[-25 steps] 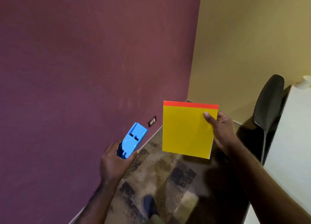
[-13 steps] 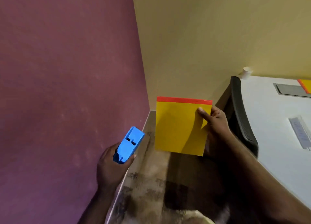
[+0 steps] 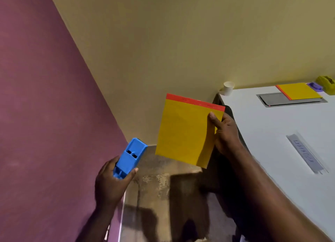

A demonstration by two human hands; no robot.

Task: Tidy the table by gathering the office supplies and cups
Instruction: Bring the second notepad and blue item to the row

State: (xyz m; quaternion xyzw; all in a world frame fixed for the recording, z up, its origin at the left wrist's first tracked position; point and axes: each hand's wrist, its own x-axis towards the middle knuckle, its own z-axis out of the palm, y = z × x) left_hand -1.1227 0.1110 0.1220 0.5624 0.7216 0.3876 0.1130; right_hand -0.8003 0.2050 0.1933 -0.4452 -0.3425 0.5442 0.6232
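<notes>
My left hand (image 3: 110, 181) grips a blue plastic stapler (image 3: 129, 158), held up over the floor by the purple wall. My right hand (image 3: 225, 132) pinches a yellow notepad with a red top strip (image 3: 184, 132) by its right edge, thumb on the front. On the white table (image 3: 272, 132) at the right stand a white paper cup (image 3: 228, 88) at the far corner, a second yellow notepad (image 3: 299, 91), a small purple item (image 3: 316, 86) and a yellow-green tape dispenser (image 3: 327, 82).
A grey cable hatch (image 3: 275, 100) and a grey ruler-like strip (image 3: 306, 153) lie flat on the table. A dark chair back (image 3: 230, 111) shows behind the held notepad. Patterned carpet (image 3: 159, 183) runs between the purple wall and the table.
The view has swung right, bringing the table, cup and second notepad into sight. Both hands keep their hold on the stapler and notepad.
</notes>
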